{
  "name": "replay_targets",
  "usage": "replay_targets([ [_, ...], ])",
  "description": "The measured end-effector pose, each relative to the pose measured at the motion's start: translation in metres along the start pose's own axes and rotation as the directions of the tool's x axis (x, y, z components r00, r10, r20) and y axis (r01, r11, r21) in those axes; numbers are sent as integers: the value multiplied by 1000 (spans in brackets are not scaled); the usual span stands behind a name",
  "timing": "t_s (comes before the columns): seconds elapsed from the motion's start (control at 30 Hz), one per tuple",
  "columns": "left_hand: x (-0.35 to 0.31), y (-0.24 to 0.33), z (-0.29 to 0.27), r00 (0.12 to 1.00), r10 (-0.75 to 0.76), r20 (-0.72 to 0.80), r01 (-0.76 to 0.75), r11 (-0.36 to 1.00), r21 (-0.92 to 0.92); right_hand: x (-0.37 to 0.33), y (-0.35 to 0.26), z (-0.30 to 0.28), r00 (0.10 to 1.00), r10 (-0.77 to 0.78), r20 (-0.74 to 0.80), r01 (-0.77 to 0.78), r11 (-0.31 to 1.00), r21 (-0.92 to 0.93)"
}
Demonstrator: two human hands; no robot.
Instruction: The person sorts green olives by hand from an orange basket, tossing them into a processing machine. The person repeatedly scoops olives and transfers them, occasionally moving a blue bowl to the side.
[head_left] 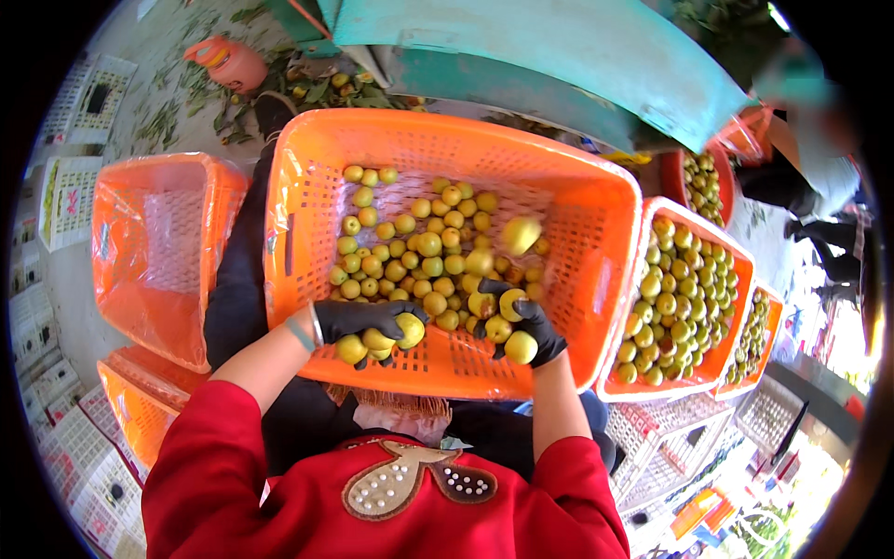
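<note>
A big orange perforated crate point(447, 130), lined with clear plastic, lies before me with many round yellow-green jujubes point(429, 244) in it. Over its near left side, my left hand point(354, 318) in a black glove is closed around several jujubes point(410, 331). Also gloved in black, my right hand point(545, 337) grips several more jujubes point(521, 347) over the near right part. Its fingertips are partly hidden by the fruit. One slightly blurred jujube point(521, 236) looks larger than the others, toward the crate's right side; whether it is airborne I cannot tell.
At right stand orange crates of jujubes point(684, 303) and a red tub point(673, 182) of fruit. An orange crate point(149, 279) with a plastic liner is on the left. Beyond are a teal metal structure point(549, 37), an orange jug point(233, 65) and scattered leaves.
</note>
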State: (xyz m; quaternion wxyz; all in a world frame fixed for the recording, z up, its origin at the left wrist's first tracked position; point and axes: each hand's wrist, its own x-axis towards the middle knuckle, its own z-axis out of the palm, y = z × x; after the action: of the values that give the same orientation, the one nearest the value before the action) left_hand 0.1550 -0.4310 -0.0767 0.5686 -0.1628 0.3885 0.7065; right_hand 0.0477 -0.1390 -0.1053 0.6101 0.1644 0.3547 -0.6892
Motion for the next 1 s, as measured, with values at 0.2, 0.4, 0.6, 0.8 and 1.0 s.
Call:
replay_targets([
  [0.2, 13, -24, 57, 921, 254, 294, -74, 858, -508, -68, 55, 21, 932, -329, 153, 244, 880, 408],
  [0.4, 121, -24, 176, 835, 247, 491, -36, 916, -399, -212, 93, -68, 893, -423, -152, 443, 886, 138],
  [0.6, 238, -119, 267, 969, -25, 247, 104, 944, -313, -308, 151, -167, 766, -227, -601, -148, 848, -509],
  [0.8, 126, -13, 140, 852, 371, 369, -441, 889, 124, -272, 120, -88, 592, -61, -803, -480, 774, -413],
  [1.0, 147, 5, -32, 627, 612, -483, 457, 214, 864, -175, 57, 25, 933, -299, -203, -88, 356, -930],
])
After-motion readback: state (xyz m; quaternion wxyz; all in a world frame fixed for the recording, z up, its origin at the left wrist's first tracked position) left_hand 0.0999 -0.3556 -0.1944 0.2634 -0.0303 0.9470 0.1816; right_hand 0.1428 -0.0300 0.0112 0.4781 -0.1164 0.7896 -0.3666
